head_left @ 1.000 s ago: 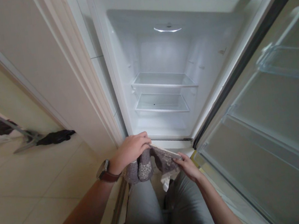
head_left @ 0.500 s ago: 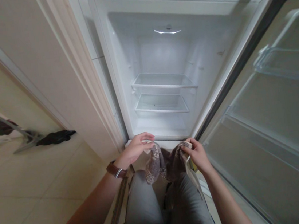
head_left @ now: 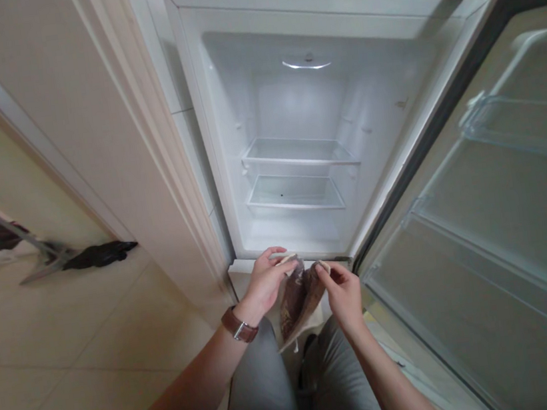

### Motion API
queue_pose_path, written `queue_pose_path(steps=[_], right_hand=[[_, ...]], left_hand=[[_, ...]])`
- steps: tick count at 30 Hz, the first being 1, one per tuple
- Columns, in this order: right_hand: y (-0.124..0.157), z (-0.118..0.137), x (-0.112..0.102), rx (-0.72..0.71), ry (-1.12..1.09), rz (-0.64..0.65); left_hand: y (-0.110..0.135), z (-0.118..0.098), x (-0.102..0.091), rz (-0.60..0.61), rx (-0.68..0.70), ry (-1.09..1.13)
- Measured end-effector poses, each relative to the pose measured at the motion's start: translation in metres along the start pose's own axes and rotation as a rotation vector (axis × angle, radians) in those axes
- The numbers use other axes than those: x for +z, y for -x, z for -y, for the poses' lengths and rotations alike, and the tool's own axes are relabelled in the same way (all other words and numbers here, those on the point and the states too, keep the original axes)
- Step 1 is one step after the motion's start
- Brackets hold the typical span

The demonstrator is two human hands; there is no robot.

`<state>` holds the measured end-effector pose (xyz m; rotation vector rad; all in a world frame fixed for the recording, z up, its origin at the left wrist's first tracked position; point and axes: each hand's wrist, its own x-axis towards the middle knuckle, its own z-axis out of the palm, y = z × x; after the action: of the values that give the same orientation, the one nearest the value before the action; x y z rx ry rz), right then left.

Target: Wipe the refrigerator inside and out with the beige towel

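Observation:
Both my hands hold a brown-grey patterned cloth [head_left: 299, 299] in front of an open white fridge [head_left: 294, 128]. My left hand [head_left: 268, 279], with a brown-strapped watch on its wrist, pinches the cloth's top left corner. My right hand [head_left: 339, 287] pinches the top right corner close beside it, so the cloth hangs folded between them above my grey-trousered knees. The hands are just below the fridge's lower front edge.
Inside the fridge are two clear glass shelves [head_left: 297, 155] and a lit lamp [head_left: 306, 64]. The open fridge door [head_left: 495, 203] with clear door racks stands at the right. A wall and door frame [head_left: 132, 129] rise at the left; a mop [head_left: 59, 260] lies on the tiled floor.
My two hands have come closer together, folding the cloth narrower. The left hand moved right and a little down; the right hand shifted left.

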<state>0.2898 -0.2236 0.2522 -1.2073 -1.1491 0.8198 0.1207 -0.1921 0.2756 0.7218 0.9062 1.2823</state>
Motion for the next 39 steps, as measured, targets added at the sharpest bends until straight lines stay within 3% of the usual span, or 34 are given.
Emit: queue_pose_path(steps=[4, 9, 14, 16, 21, 26, 31, 35, 39], right_hand=[[0.004, -0.007, 0.006, 0.004, -0.086, -0.037], [0.014, -0.007, 0.021, 0.026, -0.181, 0.057], [0.021, -0.010, 0.023, 0.011, -0.222, 0.138], [0.021, -0.013, 0.021, -0.004, -0.194, 0.165], [0.014, -0.017, 0.010, -0.088, -0.005, 0.032], [0.010, -0.002, 0.000, -0.387, 0.288, -0.030], [0.013, 0.007, -0.001, -0.537, 0.322, -0.059], [0.015, 0.008, 0.002, -0.568, 0.321, -0.092], [0.012, 0.009, 0.001, -0.443, 0.259, -0.015]], left_hand=[[0.005, 0.004, 0.004, 0.004, 0.097, -0.082], [0.009, 0.011, 0.011, 0.123, 0.223, -0.339], [0.009, 0.008, 0.010, 0.175, 0.261, -0.399], [0.009, 0.007, 0.009, 0.196, 0.257, -0.424], [0.014, 0.012, 0.010, 0.266, 0.288, -0.470], [0.019, 0.018, 0.011, 0.278, 0.261, -0.456], [0.025, 0.018, 0.017, 0.264, 0.237, -0.378], [0.030, 0.015, 0.024, 0.210, 0.281, -0.365], [0.033, 0.011, 0.025, 0.209, 0.316, -0.379]])
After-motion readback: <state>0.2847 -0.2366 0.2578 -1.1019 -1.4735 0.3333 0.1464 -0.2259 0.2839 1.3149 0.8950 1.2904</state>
